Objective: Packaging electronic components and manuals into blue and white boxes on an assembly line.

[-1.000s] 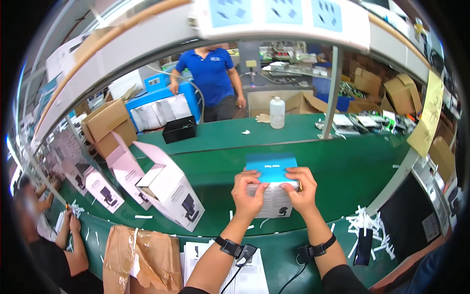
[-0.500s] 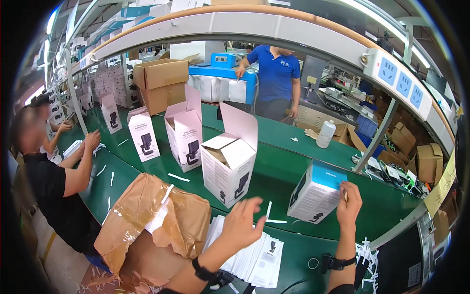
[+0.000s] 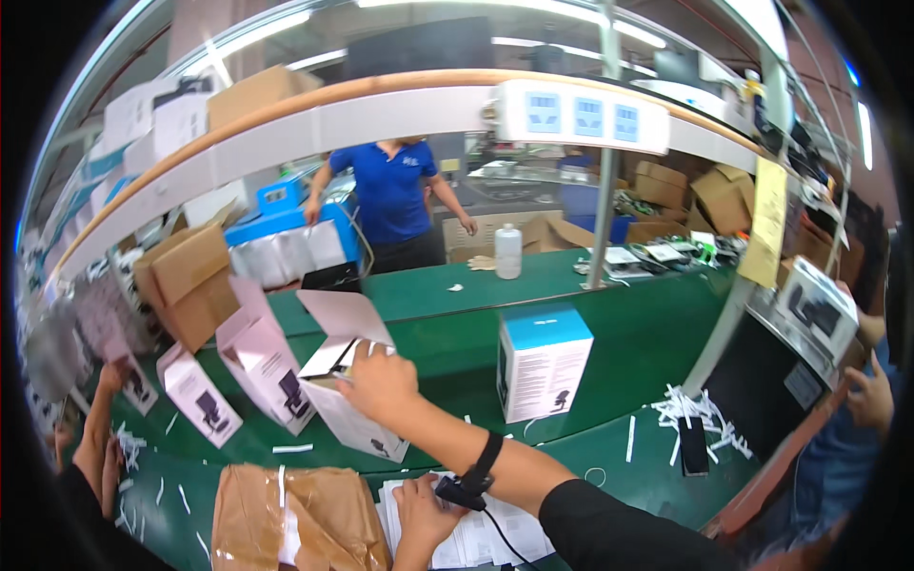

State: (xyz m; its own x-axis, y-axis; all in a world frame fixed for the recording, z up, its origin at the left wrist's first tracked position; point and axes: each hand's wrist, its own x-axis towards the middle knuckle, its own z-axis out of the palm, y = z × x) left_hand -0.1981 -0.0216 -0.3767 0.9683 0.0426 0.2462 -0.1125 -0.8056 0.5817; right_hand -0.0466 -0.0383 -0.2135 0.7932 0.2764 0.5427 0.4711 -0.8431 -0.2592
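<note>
My right hand [image 3: 383,383] reaches across to the open white microphone box [image 3: 357,423], its fingers curled at the box's mouth. What they pinch there is hidden. The box's tall flap [image 3: 347,314] stands up behind the hand. Below, my left hand [image 3: 427,519] rests on a spread stack of printed leaflets [image 3: 509,538], fingers and thumb apart. A small black device on a strap [image 3: 466,490] sits on my right wrist and partly covers the leaflets. A closed white box with a blue top [image 3: 545,366] stands upright to the right, apart from both hands.
Two more boxes with raised flaps, one pink-white [image 3: 267,371] and one white [image 3: 198,395], stand left. A brown-paper-wrapped carton [image 3: 300,523] is nearby. A bottle [image 3: 508,252], paper strips [image 3: 685,414] and a phone [image 3: 694,447] lie about. Co-workers stand opposite [image 3: 390,190], left and right.
My right hand has left the blue-topped box and crossed left to the open box. My left hand has come down onto the leaflets. The view has turned right; a co-worker holding a box now shows there.
</note>
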